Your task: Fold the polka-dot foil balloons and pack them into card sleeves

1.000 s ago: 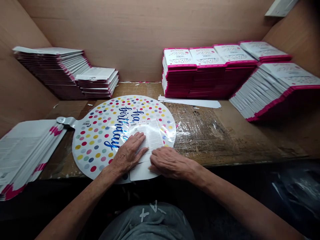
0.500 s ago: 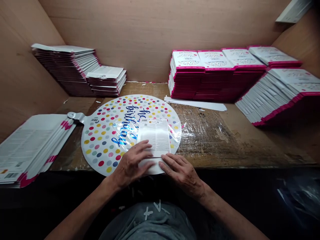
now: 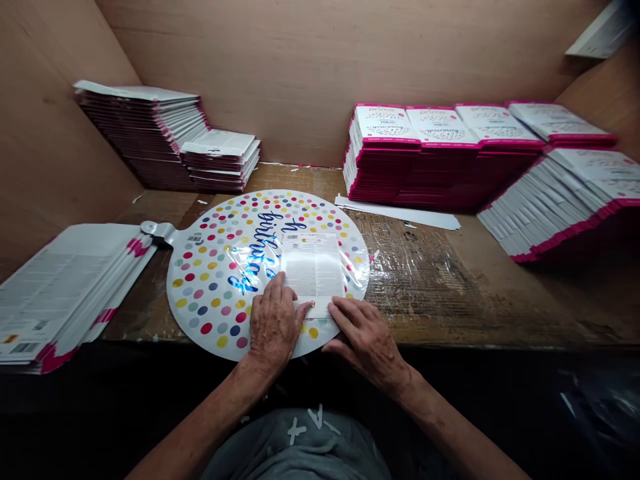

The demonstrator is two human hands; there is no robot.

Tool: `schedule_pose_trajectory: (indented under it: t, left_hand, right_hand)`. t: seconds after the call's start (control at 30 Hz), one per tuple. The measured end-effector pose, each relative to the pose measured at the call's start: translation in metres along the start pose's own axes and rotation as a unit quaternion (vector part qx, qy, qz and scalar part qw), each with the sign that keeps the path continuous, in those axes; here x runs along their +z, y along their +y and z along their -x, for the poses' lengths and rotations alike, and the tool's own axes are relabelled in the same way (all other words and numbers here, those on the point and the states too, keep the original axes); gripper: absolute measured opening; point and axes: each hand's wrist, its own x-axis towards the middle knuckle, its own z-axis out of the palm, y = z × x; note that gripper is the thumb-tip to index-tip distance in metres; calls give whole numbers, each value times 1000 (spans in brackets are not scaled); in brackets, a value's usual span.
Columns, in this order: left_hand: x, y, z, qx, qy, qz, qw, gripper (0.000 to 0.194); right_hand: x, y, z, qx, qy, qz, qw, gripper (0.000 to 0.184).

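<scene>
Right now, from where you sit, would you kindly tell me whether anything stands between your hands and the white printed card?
Nothing visible does. The left hand lies against the lower left of the card, and the right hand reaches its lower right corner. Both rest on the dotted foil balloon.

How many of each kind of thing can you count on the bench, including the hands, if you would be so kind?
Foil balloon: 1
Printed card: 1
White paper strip: 1
Pack stacks, left side: 3
Pack stacks, right side: 5
Left hand, right hand: 2
Total: 13
</scene>
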Motion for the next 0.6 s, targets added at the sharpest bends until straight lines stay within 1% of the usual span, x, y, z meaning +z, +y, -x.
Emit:
schedule_pose_trajectory:
  t: [0.03, 0.07, 0.1, 0.17, 0.23, 0.27, 0.3, 0.33, 0.37, 0.4, 0.43, 0.47, 0.5, 0.53, 0.57, 0.6]
  left_hand:
    - [3, 1, 1, -11, 14, -3, 1000, 33]
    - [5, 2, 2, -20, 27, 8, 999, 43]
    - [4, 2, 4, -29, 36, 30, 998, 52]
    - [-2, 4, 8, -60, 44, 96, 993, 62]
    - [-13, 7, 9, -126, 33, 192, 973, 61]
    - [-19, 8, 9, -169, 9, 261, 950, 59]
    - [-24, 10, 8, -215, -23, 342, 914, 57]
    - [-28, 11, 5, -259, -58, 427, 864, 54]
    - [-31, 11, 2, -297, -87, 505, 806, 52]
    - [-32, 10, -1, -327, -100, 569, 748, 50]
    - [-31, 8, -4, -349, -96, 615, 700, 49]
    - [-30, 6, -8, -363, -81, 646, 666, 49]
    - [-29, 4, -11, -369, -60, 666, 646, 50]
    - [-27, 1, -13, -365, -39, 679, 635, 52]
    - [-26, -2, -15, -357, -18, 688, 632, 53]
    - [-25, -5, -17, -348, -1, 690, 635, 54]
  right_hand:
    - [-2, 2, 5, -40, -2, 13, 999, 41]
    - [-4, 4, 11, -70, 2, 17, 997, 36]
    - [-6, 6, 15, -87, 15, 19, 996, 29]
    - [-11, 9, 19, -90, 50, 21, 994, 21]
    - [-13, 9, 15, -79, 88, 17, 993, 23]
    - [-13, 9, 11, -75, 107, 11, 991, 25]
    - [-12, 7, 5, -76, 123, 3, 989, 27]
    - [-10, 6, -3, -82, 129, -5, 988, 27]
    - [-6, 4, -11, -87, 125, -12, 988, 26]
    - [-2, 1, -19, -86, 112, -18, 990, 22]
    - [2, -2, -29, -79, 94, -23, 992, 19]
    - [7, -5, -38, -64, 74, -28, 995, 17]
    - [11, -8, -49, -43, 56, -34, 997, 18]
    - [15, -12, -59, -17, 36, -38, 998, 19]
    - [19, -16, -70, 7, 14, -39, 999, 19]
    - [22, -19, -82, 25, -13, -32, 999, 17]
